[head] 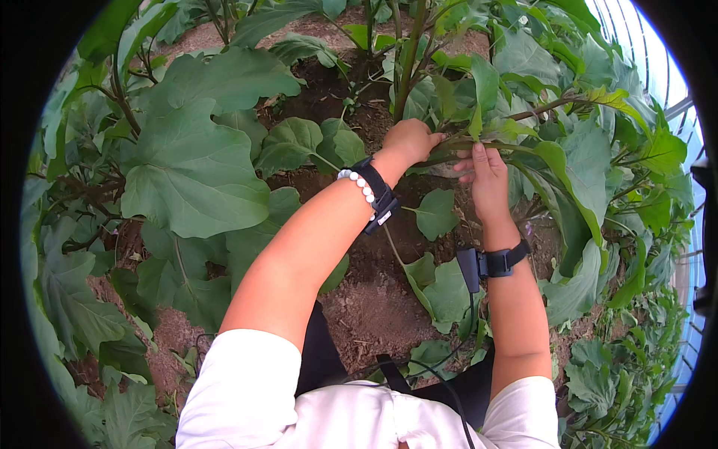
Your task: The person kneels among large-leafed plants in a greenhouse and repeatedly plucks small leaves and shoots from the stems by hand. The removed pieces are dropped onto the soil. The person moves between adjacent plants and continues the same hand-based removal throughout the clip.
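Both arms reach forward into an eggplant plant. My left hand (pixel 411 140) closes around the lower part of a side branch (pixel 509 116), close beside the upright main stem (pixel 406 73); its fingertips are partly hidden. Just to the right, my right hand (pixel 487 168) pinches a green leaf stalk (pixel 502 146) between thumb and fingers. That stalk runs right into a large drooping leaf (pixel 572 179). A white bead bracelet (pixel 357 185) and a black strap device (pixel 379 193) circle the left wrist. Another black strap device (pixel 496 261) with a cable is on the right wrist.
Broad eggplant leaves (pixel 193 168) crowd the left side. Brown soil (pixel 373 303) shows between my knees and the plant, with low leaves (pixel 449 292) over it. A black cable (pixel 443 381) crosses my lap. Greenhouse ribs and film (pixel 653 56) rise at the right edge.
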Demonstrator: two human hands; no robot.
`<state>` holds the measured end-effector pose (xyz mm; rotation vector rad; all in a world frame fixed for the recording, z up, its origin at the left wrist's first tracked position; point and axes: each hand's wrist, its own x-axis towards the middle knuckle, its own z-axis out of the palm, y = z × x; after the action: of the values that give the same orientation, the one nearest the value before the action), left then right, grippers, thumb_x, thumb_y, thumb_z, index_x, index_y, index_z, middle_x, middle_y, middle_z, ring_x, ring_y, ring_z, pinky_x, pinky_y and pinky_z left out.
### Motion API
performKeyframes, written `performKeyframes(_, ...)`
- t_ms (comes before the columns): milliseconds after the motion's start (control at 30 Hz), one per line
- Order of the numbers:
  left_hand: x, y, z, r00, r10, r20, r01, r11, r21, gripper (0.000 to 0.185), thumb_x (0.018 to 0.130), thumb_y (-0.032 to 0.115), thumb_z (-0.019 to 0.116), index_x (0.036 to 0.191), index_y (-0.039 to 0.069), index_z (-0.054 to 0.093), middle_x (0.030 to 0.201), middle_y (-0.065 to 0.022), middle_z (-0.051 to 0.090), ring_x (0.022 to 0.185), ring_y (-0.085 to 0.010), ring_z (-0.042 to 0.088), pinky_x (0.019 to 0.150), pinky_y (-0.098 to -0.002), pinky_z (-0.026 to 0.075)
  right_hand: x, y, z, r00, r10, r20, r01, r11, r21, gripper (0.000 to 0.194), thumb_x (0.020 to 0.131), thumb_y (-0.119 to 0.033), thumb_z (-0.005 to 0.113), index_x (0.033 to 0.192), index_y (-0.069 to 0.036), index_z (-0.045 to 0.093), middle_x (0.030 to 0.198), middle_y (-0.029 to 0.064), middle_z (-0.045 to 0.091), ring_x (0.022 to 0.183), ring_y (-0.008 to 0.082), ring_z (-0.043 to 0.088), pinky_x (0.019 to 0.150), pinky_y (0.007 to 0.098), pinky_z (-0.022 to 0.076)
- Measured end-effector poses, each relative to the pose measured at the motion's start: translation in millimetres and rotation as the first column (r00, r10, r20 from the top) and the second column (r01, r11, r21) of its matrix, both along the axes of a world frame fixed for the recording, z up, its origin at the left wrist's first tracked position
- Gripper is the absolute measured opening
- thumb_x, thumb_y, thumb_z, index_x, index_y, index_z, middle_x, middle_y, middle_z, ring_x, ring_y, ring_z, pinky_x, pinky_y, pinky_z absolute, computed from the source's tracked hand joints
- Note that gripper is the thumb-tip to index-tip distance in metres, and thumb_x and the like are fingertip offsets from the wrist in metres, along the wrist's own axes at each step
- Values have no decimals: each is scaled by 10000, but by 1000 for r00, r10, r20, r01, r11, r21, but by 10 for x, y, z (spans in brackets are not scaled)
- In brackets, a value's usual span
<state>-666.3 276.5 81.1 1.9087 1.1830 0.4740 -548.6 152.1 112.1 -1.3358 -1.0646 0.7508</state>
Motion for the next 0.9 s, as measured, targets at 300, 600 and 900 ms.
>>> performKeyframes(300,-268,-352,-434,848,226,480,-123,964,-237,348,884,311,561,773,-12,625,633,-84,636,545,-163,603,539,-301,480,-582,-428,113,988,-75,139,86,994,-74,315,966,-327,442,969,-27,539,844,60,630,722,119,607,539,216,470)
performKeyframes(600,-21,-278,-781,556,598,577,-60,721,-690,272,945,252,479,943,-6,563,874,-113,651,670,-165,621,554,-266,490,-400,-376,36,994,-107,10,108,990,-86,313,957,-342,459,928,-46,556,868,45,625,750,106,591,550,243,491)
performKeyframes(900,-801,-1022,64,969,-232,85,242,959,-147,282,910,257,519,1011,9,606,898,-98,673,728,-187,648,619,-312,487,52,-130,-14,1000,-9,-10,8,996,-90,355,913,-379,537,911,-28,593,881,39,630,771,106,583,568,259,484)
